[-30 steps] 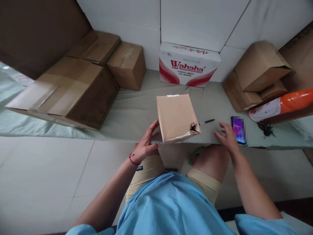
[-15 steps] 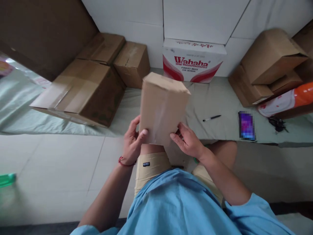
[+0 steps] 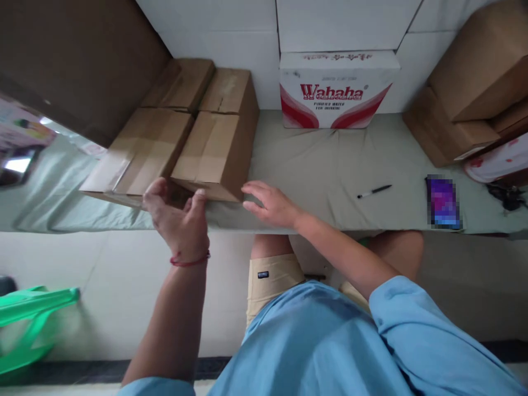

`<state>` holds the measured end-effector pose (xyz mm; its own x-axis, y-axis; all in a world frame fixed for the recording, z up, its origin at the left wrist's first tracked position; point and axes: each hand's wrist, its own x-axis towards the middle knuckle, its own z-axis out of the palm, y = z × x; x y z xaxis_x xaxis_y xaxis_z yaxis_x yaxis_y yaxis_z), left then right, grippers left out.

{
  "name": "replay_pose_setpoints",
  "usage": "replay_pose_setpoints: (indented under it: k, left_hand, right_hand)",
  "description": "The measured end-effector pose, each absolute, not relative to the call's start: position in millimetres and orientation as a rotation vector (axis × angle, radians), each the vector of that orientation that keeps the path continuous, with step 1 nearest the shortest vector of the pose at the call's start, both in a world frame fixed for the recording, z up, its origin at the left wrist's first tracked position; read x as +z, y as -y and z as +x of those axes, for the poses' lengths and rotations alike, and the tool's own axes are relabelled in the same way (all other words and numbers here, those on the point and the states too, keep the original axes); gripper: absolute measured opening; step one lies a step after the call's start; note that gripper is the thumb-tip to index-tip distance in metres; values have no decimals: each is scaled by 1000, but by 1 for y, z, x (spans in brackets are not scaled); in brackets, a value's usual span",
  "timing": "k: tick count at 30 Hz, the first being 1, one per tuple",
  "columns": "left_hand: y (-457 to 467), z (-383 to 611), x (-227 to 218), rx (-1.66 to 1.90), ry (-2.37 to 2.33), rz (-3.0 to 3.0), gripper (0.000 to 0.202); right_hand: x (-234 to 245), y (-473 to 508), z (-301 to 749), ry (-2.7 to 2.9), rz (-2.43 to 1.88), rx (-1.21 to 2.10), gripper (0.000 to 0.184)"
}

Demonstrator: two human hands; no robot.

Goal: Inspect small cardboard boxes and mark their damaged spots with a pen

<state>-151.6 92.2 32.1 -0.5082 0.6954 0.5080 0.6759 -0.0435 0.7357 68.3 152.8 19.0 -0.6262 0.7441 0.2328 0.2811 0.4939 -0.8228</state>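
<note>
A small brown cardboard box (image 3: pixel 212 151) lies on the pale green cloth-covered table (image 3: pixel 313 170), pushed up against a larger taped carton (image 3: pixel 140 151) on its left. My left hand (image 3: pixel 179 220), with a red cord at the wrist, curls around the box's near left corner, thumb on the front edge. Just off the near right corner, my right hand (image 3: pixel 270 203) has its fingers stretched out, the fingertips touching or almost touching the box. My knees show under the table edge.
A white and red Wahaha carton (image 3: pixel 336 91) stands at the back against the wall. Brown cartons (image 3: pixel 462 104) are stacked at the right. A black pen (image 3: pixel 374 191) and a phone (image 3: pixel 443 202) lie on the cloth at the right. A green plastic object (image 3: pixel 28 324) is on the floor at the left.
The small box was lifted from the table's middle with both hands, carried left and set down beside the larger carton. My right hand has left the phone's side and opened by the box.
</note>
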Motion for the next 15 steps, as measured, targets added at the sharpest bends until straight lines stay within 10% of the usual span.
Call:
replay_pose_setpoints:
  k: [6, 15]
  left_hand:
    - [-68, -101, 0, 1397, -1862, 2187, 8]
    - [-148, -110, -35, 907, -1862, 2078, 27]
  right_hand:
    - [-21, -125, 148, 2068, -1029, 905, 20]
    - [-29, -50, 267, 1477, -1544, 751, 30]
